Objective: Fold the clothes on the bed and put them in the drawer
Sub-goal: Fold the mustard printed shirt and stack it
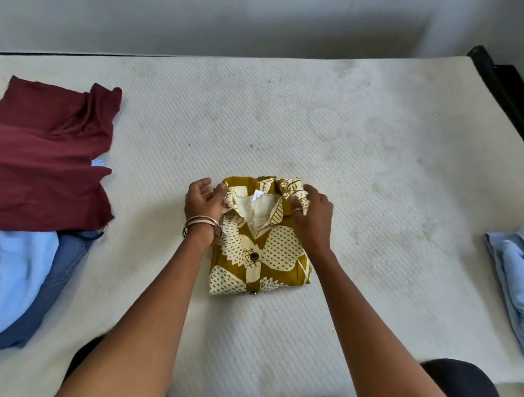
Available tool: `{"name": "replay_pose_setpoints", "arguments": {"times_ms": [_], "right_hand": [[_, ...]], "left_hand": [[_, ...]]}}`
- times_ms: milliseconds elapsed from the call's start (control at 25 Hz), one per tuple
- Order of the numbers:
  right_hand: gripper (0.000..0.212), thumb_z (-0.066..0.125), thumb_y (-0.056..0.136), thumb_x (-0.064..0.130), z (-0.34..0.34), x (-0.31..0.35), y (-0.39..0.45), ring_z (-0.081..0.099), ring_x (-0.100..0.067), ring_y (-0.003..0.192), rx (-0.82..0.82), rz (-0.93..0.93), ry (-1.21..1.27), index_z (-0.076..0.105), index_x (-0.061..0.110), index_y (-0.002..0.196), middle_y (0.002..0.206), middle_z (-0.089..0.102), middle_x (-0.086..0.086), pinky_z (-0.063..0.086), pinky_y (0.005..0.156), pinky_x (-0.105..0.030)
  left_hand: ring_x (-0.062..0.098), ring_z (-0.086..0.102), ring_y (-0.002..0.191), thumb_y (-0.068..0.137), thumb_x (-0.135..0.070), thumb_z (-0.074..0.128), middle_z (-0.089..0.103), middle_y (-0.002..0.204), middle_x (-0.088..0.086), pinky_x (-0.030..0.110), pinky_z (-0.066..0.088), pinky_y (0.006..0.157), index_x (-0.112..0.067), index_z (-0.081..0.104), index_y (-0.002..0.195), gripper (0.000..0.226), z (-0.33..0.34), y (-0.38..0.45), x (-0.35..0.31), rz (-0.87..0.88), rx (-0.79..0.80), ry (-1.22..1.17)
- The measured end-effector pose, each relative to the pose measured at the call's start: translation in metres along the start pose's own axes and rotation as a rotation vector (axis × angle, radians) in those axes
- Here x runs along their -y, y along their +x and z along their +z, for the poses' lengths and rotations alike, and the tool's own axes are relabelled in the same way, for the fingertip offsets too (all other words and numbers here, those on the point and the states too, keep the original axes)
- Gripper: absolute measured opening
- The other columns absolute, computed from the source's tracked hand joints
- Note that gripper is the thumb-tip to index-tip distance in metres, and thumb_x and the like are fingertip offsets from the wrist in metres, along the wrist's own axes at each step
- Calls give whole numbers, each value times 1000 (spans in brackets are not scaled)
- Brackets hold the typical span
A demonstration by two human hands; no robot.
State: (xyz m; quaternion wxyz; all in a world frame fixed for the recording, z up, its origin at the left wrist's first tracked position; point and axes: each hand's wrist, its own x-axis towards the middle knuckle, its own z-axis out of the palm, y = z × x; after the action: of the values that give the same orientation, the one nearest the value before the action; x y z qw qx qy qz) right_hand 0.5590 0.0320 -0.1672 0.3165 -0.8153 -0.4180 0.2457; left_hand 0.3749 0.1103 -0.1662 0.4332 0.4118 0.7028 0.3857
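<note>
Mustard-and-cream print, collar up, buttons down the front: the shirt sits folded into a neat rectangle on the bed, right in front of the person. Both hands are at its collar end. Left hand rests against the collar's left edge, fingers loosely curved and touching the cloth; whether it actually pinches anything I can't tell. Right hand has its fingers curled into the fabric at the collar's right side, gripping and tucking it in. This looks like the last tidy-up on this fold.

Right of the shirt, well apart, near the bed's edge, lies a light blue shirt, seemingly folded. Left of the shirt, well apart, there's a heap yet to do: a maroon garment spread loose, with a pale blue top and denim half under it, nearer the person.

My read: two pieces folded or nearly so, at least three unfolded, and no drawer in view, so nothing appears put away.
</note>
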Motion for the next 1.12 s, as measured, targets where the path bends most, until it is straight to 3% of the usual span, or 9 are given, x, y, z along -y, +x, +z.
{"name": "replay_pose_setpoints", "arguments": {"times_ms": [160, 240, 320, 400, 560, 680, 800, 920, 1120], "right_hand": [[62, 54, 95, 51, 12, -33, -24, 52, -33, 121, 78, 264, 15, 42, 10, 140, 134, 51, -18, 46, 97, -46], [65, 53, 91, 60, 16, -39, -37, 57, -33, 111, 159, 277, -25, 48, 8, 131, 125, 58, -17, 49, 93, -46], [59, 56, 92, 57, 14, -36, -43, 59, -31, 110, 202, 332, 59, 52, 8, 124, 119, 62, -12, 49, 94, -47], [50, 55, 95, 52, 10, -37, -48, 63, -30, 104, 241, 368, 133, 62, 5, 110, 109, 67, -11, 52, 91, -46], [51, 39, 103, 47, -3, -42, -68, 61, -30, 105, 225, 523, 277, 63, 3, 112, 113, 66, -14, 51, 94, -48], [30, 45, 104, 29, -23, -53, -88, 62, -27, 103, 355, 608, 482, 60, 7, 115, 116, 64, -12, 55, 87, -44], [27, 56, 99, 14, -47, -57, -103, 62, -28, 107, 376, 556, 560, 61, 6, 125, 120, 65, -10, 56, 88, -44], [29, 57, 97, 7, -82, -53, -111, 64, -25, 104, 312, 449, 639, 61, 4, 126, 115, 66, -7, 57, 78, -36], [22, 55, 98, 7, -189, -85, -104, 68, -27, 101, 103, 292, 671, 67, 12, 116, 111, 71, -12, 57, 89, -48]], "left_hand": [[28, 54, 107, 95, -38, 52, 46, 129, 16, 29, 41, 76, -9, 56, 125, 42, -5, -32, 27, -226, -155, 127], [33, 55, 106, 96, -35, 51, 47, 126, 20, 31, 45, 80, -6, 59, 124, 41, -9, -56, 51, -155, -35, 256], [37, 53, 114, 91, -36, 60, 48, 130, 19, 39, 46, 95, -8, 55, 132, 50, -13, -64, 66, -119, 143, 338], [36, 55, 115, 86, -35, 69, 54, 132, 15, 45, 46, 100, -11, 51, 134, 57, -17, -60, 62, -240, 213, 249], [34, 65, 96, 82, -36, 73, 66, 113, 20, 44, 53, 87, -3, 60, 120, 52, -27, -65, 39, -624, 256, -72], [34, 67, 90, 84, -41, 68, 69, 102, 19, 43, 54, 81, -7, 60, 118, 49, -38, -94, 42, -753, 389, -129], [34, 67, 93, 87, -37, 65, 68, 108, 19, 42, 55, 80, -12, 58, 127, 47, -43, -123, 44, -679, 415, -149], [32, 66, 93, 92, -30, 62, 65, 116, 14, 40, 55, 78, -20, 54, 132, 43, -35, -149, 18, -428, 425, -106], [22, 62, 92, 96, -27, 56, 60, 119, 6, 31, 51, 69, -25, 45, 136, 41, 39, -217, -45, -120, 648, -66]]}}
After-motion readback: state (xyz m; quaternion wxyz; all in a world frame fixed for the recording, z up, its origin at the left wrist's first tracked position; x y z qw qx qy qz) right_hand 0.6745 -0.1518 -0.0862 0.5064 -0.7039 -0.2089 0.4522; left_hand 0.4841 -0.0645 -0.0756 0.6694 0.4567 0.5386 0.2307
